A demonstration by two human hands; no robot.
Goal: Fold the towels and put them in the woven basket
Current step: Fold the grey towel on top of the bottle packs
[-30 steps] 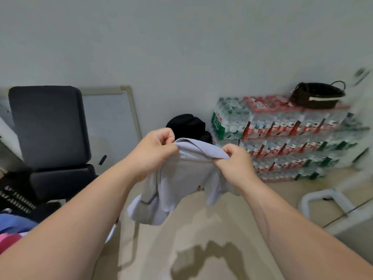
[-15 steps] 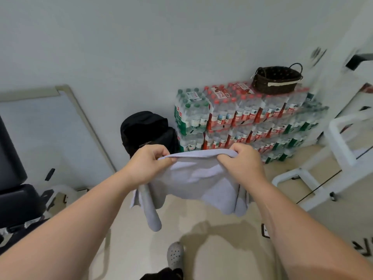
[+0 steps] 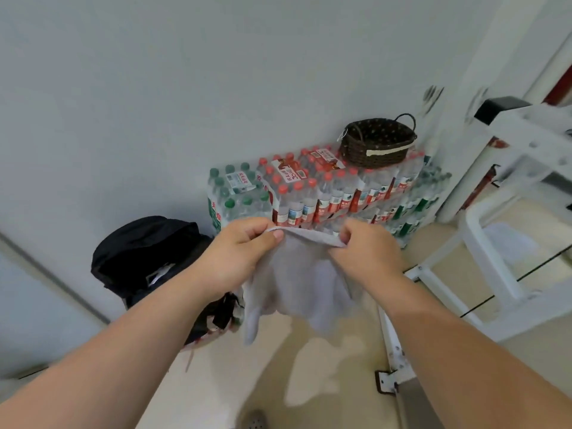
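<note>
Grey limp towel [image 3: 298, 274] droops; dark oval woven basket [image 3: 376, 147]

Blurred lower folds of towel [image 3: 298, 275]

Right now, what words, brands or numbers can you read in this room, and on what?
"30", perhaps, on the top label of the red-capped bottle pack; the Chinese characters beside it are too blurred to read.
Top label of the green-capped bottle pack: too small to read.
Labels on the single bottles: too small.
Tag on the basket: too small.
The towel and the black bag: no text shows.
</note>
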